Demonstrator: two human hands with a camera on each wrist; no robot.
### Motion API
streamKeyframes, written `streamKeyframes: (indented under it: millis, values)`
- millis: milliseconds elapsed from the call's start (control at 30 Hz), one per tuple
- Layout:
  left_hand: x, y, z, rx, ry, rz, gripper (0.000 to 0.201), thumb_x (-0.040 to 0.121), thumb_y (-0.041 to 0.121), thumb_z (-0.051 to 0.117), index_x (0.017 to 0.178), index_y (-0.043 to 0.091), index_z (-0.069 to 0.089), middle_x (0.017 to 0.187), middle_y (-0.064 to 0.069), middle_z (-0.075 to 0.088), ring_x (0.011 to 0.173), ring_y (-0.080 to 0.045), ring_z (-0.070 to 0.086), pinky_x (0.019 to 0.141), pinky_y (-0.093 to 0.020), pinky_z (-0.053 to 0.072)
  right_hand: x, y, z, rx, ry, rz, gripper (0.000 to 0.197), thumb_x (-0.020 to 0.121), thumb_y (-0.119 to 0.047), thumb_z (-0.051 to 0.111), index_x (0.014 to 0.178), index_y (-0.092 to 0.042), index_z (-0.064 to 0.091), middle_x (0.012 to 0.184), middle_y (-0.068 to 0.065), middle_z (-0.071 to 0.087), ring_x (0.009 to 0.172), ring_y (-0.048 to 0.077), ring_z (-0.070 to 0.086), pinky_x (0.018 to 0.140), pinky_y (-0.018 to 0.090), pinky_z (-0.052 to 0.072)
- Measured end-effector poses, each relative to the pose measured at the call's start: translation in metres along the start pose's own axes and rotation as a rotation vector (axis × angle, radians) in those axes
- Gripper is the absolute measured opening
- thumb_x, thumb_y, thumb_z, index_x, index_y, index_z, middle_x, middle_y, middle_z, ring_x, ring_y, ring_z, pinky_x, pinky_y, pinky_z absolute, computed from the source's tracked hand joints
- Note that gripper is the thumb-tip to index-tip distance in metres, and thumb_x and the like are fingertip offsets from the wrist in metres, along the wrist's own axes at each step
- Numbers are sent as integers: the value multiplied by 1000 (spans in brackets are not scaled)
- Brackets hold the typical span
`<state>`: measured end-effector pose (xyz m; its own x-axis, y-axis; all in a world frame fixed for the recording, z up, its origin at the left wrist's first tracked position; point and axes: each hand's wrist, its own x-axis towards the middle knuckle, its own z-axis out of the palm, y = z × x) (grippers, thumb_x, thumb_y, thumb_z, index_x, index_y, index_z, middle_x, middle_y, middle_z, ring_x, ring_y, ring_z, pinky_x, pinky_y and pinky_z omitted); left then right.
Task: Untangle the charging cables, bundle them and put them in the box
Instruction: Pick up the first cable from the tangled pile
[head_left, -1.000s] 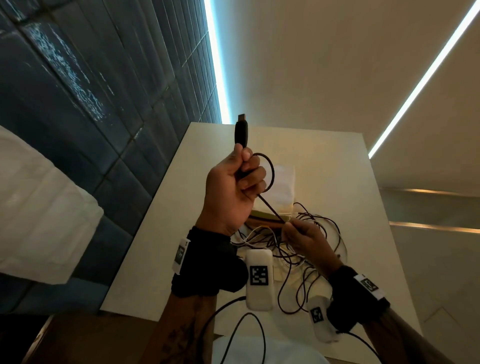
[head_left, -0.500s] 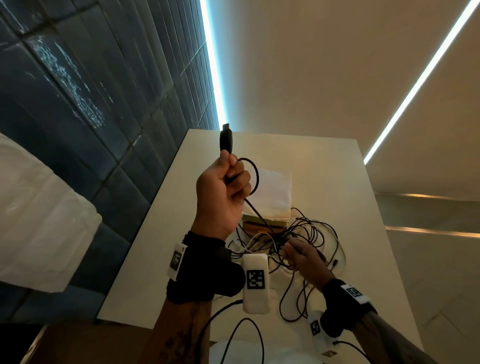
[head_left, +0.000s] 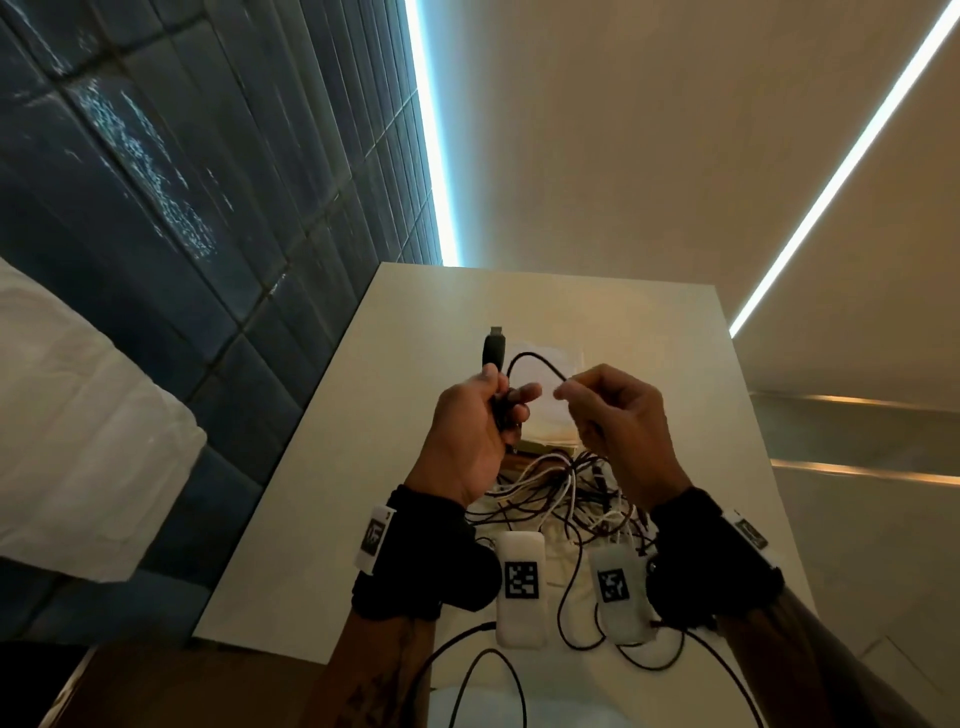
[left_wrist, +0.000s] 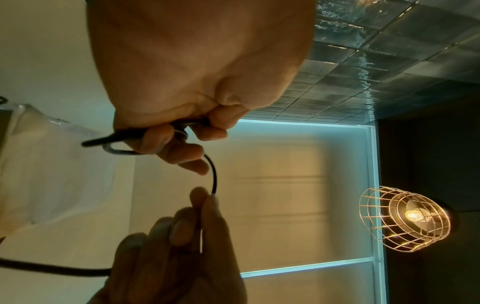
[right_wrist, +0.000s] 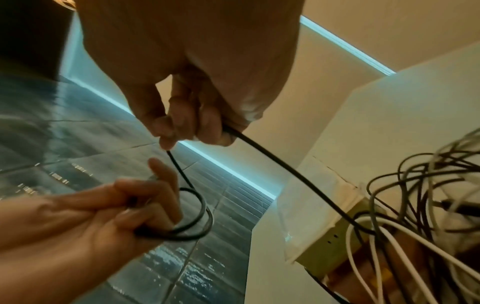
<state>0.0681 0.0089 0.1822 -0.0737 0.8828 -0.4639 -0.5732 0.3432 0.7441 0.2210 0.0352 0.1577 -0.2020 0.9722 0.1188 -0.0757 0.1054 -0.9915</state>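
Note:
My left hand (head_left: 506, 400) is raised above the white table (head_left: 322, 493) and grips a black cable (head_left: 530, 357). Its USB plug (head_left: 493, 348) sticks up past the thumb. In the right wrist view the left hand (right_wrist: 130, 205) holds small coils of this cable (right_wrist: 197, 216). My right hand (head_left: 566, 389) pinches the same cable a short arc away from the left. From there the cable runs down into a tangle of black and white cables (head_left: 561, 493). The box (right_wrist: 324, 216) stands behind the tangle, partly hidden by my hands in the head view.
A dark tiled wall (head_left: 182, 234) runs along the table's left edge, with a white cloth (head_left: 78, 441) hanging beside it. Black wrist-camera leads (head_left: 488, 675) cross the table's near edge. A wire-cage lamp (left_wrist: 405, 218) hangs in the room.
My right hand has come up from the tangle on the table to the left hand's height, bringing the black cable with it. The left hand and plug have moved lower.

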Motion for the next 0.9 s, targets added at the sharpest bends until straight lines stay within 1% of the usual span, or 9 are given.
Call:
streamKeyframes:
  millis: [67, 167, 267, 333, 467, 533, 633, 800, 900]
  values:
    - [0, 0, 0, -37, -15, -14, 30, 104, 28, 32, 79, 16, 44, 85, -12, 65, 60, -14, 47, 53, -25, 31, -11, -6, 5, 11, -103, 6, 15, 92, 2, 57, 82, 12, 60, 50, -4, 48, 41, 5, 37, 43, 15, 32]
    - [-2, 0, 3, -120, -59, -14, 32, 103, 29, 32, 77, 16, 44, 74, -8, 66, 63, -16, 48, 58, -27, 35, -25, 0, 6, 120, -193, 113, 15, 93, 6, 51, 80, 8, 60, 47, -8, 52, 40, 1, 43, 42, 11, 34]
    - [-4, -5, 6, -211, -97, 10, 32, 103, 29, 34, 78, 14, 46, 65, -5, 51, 66, -20, 51, 70, -36, 48, -31, 18, 2, 106, -265, 178, 16, 90, -9, 62, 76, -3, 67, 56, 4, 43, 48, 12, 33, 46, 22, 23]
    - [-4, -10, 7, -262, -149, 11, 33, 103, 30, 33, 78, 14, 47, 66, -3, 47, 67, -20, 55, 71, -37, 51, -33, 30, -1, 116, -301, 234, 17, 89, -14, 64, 73, -6, 67, 58, 4, 42, 49, 12, 33, 47, 21, 24]
    - [-1, -9, 3, -312, -237, 91, 27, 100, 29, 35, 79, 15, 46, 68, 1, 46, 56, -12, 44, 55, -24, 38, -41, 56, -6, 91, -307, 278, 25, 92, -20, 59, 83, 3, 65, 57, 3, 38, 49, 10, 31, 45, 19, 24]
    - [-1, -5, 1, -308, -255, 133, 23, 96, 29, 39, 78, 15, 46, 67, 3, 40, 53, -9, 37, 52, -22, 33, -46, 71, -10, 62, -287, 300, 26, 93, -24, 55, 84, -1, 65, 58, 2, 37, 50, 10, 30, 45, 18, 23]
    - [-1, -4, -1, -303, -267, 151, 20, 92, 28, 42, 78, 15, 46, 63, 4, 34, 50, -8, 34, 48, -21, 34, -52, 90, -13, 19, -272, 321, 26, 98, -19, 51, 82, -2, 62, 61, 1, 40, 51, 9, 32, 45, 17, 25]
    - [-1, 4, -6, -251, -249, 216, 27, 100, 26, 36, 78, 15, 46, 61, 5, 35, 43, -5, 32, 43, -19, 27, -52, 103, -11, -101, -281, 316, 28, 101, -6, 44, 78, -1, 59, 56, -13, 49, 50, -2, 40, 50, 11, 33]
    - [-5, 13, -9, -252, -248, 266, 28, 100, 26, 36, 78, 14, 47, 60, 5, 34, 43, -5, 27, 45, -21, 20, -44, 113, -9, -177, -297, 289, 29, 101, -5, 42, 77, -5, 57, 62, -7, 49, 54, 2, 40, 55, 17, 34]
